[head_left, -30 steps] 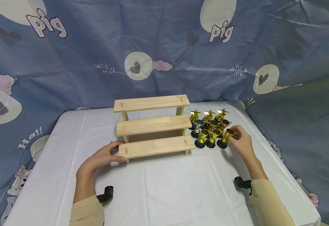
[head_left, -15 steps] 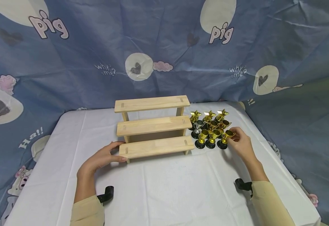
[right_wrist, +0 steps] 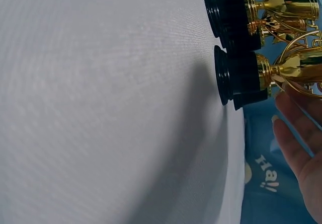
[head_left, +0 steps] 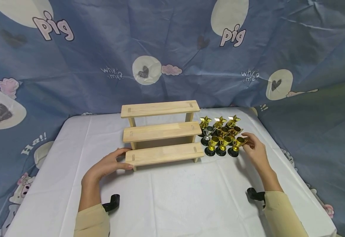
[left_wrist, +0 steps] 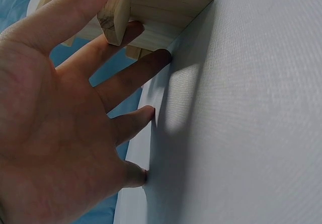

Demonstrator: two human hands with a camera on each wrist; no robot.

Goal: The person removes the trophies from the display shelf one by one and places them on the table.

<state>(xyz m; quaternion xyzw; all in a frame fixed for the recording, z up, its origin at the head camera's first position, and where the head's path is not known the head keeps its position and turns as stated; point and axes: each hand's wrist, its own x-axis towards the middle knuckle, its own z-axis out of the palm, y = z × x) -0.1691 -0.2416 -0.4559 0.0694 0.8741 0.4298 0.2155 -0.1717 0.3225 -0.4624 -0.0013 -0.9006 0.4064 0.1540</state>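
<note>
A three-tier wooden display stand (head_left: pixel 163 154) stands on the table. My left hand (head_left: pixel 104 166) holds the left end of its lowest board, thumb along the front edge and index finger at the back; in the left wrist view the other fingers of this left hand (left_wrist: pixel 75 118) are spread. Small cup trophies with black bases are grouped right of the stand. My right hand (head_left: pixel 256 151), fingers loosely extended, is at the front-right gold trophy (head_left: pixel 235 147). In the right wrist view its fingertips (right_wrist: pixel 283 97) lie close by that trophy's handle (right_wrist: pixel 294 85); contact is unclear.
Behind the front row are a silver trophy (head_left: pixel 207 134), bronze-toned cups (head_left: pixel 224 132) and star-topped trophies (head_left: pixel 233 120). A white cloth (head_left: pixel 172 200) covers the table. Patterned blue fabric (head_left: pixel 172 39) hangs behind it.
My right hand has drawn slightly to the right, away from the front-right trophy, which stays upright. My left hand keeps its place on the stand.
</note>
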